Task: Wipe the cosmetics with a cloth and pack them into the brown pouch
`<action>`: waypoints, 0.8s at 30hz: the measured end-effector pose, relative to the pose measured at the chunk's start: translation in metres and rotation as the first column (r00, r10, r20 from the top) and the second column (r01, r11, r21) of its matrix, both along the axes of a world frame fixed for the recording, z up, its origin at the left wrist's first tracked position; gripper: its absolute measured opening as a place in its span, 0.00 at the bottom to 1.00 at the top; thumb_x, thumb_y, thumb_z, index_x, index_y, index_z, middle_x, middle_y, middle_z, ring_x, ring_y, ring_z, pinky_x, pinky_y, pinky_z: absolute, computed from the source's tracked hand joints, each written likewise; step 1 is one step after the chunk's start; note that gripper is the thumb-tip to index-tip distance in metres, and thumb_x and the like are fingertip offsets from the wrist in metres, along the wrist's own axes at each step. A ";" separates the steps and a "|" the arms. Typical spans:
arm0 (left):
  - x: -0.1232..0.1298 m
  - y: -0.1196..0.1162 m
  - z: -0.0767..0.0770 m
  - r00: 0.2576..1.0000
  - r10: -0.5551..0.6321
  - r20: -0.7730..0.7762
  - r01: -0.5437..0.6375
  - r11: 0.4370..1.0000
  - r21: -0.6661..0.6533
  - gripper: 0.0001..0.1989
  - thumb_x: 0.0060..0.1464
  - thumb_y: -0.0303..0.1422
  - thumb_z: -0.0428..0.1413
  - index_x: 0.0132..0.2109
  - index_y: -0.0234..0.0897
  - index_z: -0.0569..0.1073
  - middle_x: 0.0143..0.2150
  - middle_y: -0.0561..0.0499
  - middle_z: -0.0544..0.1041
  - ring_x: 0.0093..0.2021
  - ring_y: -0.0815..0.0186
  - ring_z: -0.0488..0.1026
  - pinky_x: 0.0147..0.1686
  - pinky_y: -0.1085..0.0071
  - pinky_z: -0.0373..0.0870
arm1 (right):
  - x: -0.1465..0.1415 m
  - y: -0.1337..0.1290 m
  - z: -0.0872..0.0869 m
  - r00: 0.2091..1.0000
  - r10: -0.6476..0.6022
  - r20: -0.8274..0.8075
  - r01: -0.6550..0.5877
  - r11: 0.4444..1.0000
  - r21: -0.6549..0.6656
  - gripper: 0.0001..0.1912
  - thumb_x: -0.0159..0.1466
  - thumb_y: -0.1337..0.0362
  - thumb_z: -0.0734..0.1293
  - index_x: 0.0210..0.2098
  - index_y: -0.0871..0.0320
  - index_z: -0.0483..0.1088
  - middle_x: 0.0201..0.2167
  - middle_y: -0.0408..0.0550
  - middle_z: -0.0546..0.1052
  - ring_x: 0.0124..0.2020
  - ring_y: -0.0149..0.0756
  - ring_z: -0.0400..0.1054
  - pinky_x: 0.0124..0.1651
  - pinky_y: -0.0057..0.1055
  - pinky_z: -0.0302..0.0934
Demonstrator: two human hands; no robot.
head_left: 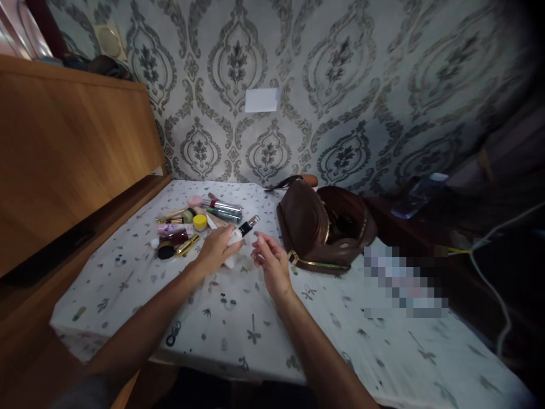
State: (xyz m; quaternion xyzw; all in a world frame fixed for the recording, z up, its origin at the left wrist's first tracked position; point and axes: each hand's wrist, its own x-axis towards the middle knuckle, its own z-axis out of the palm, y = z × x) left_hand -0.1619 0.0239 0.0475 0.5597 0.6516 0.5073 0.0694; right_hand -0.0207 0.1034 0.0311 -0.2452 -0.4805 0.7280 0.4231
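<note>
My left hand (217, 248) is closed around a small bottle (246, 228) with a black section and a clear, shiny end that points up and right. Soft-looking white material (230, 262), perhaps a wipe, shows under and between the fingers; much of it is hidden. Just to the right, my right hand (272, 262) hovers with its fingers loosely curled and apart, and I see nothing in it. Beyond the left hand lie cosmetics: a yellow-lidded jar (200, 222), a gold tube (187, 245), a round black cap (166, 250) and several clear tubes (225, 205).
A brown leather bag (304, 227) stands with its zip undone right of my hands. Patterned white cloth (230, 324) covers the table. On the left rises a wooden cabinet (76, 125); a papered wall (238, 136) closes the back. A pale cable (496, 295) hangs at the right.
</note>
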 end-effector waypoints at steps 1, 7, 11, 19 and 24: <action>0.000 0.000 -0.001 0.995 -0.004 -0.096 0.002 1.000 -0.028 0.10 0.53 0.39 0.61 0.32 0.41 0.70 0.30 0.51 0.71 0.35 0.60 0.67 0.40 0.68 0.61 | 0.001 0.002 0.001 0.999 -0.027 -0.028 0.027 1.000 -0.007 0.25 0.50 0.48 0.75 0.41 0.57 0.74 0.26 0.40 0.71 0.21 0.25 0.61 0.21 0.23 0.51; 0.004 0.003 -0.010 0.952 -0.063 -0.300 0.033 0.994 -0.106 0.13 0.54 0.41 0.61 0.30 0.41 0.67 0.28 0.50 0.69 0.36 0.57 0.68 0.44 0.65 0.60 | 0.001 0.006 0.001 0.994 -0.101 -0.039 0.102 0.994 0.034 0.22 0.50 0.47 0.75 0.33 0.57 0.71 0.17 0.34 0.61 0.17 0.22 0.50 0.19 0.23 0.41; 0.004 0.003 -0.009 0.976 -0.080 -0.204 0.064 0.994 -0.085 0.17 0.53 0.46 0.60 0.27 0.42 0.66 0.26 0.51 0.67 0.32 0.59 0.65 0.42 0.65 0.60 | 0.002 0.006 0.000 0.998 -0.065 -0.011 0.066 0.992 0.109 0.21 0.52 0.46 0.74 0.32 0.57 0.72 0.16 0.35 0.61 0.17 0.24 0.50 0.20 0.24 0.41; 0.009 0.001 -0.005 0.988 -0.154 -0.010 0.152 0.983 -0.101 0.12 0.50 0.44 0.61 0.31 0.42 0.71 0.27 0.52 0.69 0.32 0.60 0.65 0.35 0.69 0.60 | 0.003 -0.003 0.001 0.995 0.067 0.069 -0.081 0.972 0.220 0.22 0.54 0.43 0.72 0.31 0.56 0.71 0.18 0.36 0.60 0.19 0.24 0.49 0.21 0.25 0.44; 0.004 -0.002 0.006 0.911 -0.321 0.259 0.370 0.913 -0.172 0.09 0.46 0.38 0.65 0.31 0.39 0.75 0.26 0.55 0.72 0.29 0.63 0.68 0.30 0.73 0.63 | 0.004 0.001 -0.001 0.999 -0.012 0.050 0.000 0.975 0.224 0.21 0.55 0.43 0.71 0.31 0.56 0.71 0.18 0.36 0.60 0.19 0.25 0.49 0.22 0.25 0.45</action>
